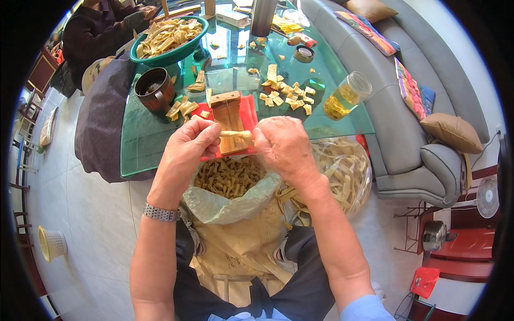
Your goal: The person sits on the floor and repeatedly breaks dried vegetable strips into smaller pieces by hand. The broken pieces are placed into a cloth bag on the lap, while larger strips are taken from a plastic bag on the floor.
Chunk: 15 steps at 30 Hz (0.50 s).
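A pale yellow, dried-looking strip [234, 134] stretches between my two hands, over the table's near edge. One end sits in a pinch of thumb and fingers of my left hand [187, 140]. Its thicker, bunched end meets the curled fingers of my right hand [285, 145], which hide part of it. Just behind the strip, a wooden block with a raised crosspiece [227, 109] stands on a red cloth [249, 110]. Below my hands, an open pale sack [225, 209] holds many small brownish pieces [229, 176].
Cut pale pieces [289, 92] lie scattered on the glass table [140, 140]. A dark mug [155, 90], a green basin of strips [202, 32] and a jar of yellow liquid [347, 96] stand there. A clear bag of strips [342, 174] rests beside the sack. Another person [99, 29] sits far left.
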### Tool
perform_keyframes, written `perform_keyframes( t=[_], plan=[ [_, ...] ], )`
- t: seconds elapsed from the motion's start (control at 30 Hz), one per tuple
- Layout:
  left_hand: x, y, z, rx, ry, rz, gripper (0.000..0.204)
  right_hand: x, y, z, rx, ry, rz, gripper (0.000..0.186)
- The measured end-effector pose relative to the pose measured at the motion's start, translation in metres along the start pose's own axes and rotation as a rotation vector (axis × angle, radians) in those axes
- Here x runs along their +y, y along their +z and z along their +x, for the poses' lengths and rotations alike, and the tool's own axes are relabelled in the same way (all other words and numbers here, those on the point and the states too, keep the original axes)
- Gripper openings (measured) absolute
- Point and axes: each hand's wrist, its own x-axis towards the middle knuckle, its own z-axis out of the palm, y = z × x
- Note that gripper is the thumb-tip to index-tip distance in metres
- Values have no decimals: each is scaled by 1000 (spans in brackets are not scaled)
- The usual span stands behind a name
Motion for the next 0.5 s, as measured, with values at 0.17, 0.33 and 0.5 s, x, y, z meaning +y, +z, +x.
perform_keyframes(
  t=[0.17,0.33,0.5],
  plan=[
    [-1,-1,6,21,13,-8,20,5,-6,3,-164,142,62,16],
    [-1,-1,10,-3,14,-65,19,-2,-2,4,-3,62,193,36],
    [-7,3,12,-9,26,-69,19,-5,0,5,-94,18,254,37]
  ],
)
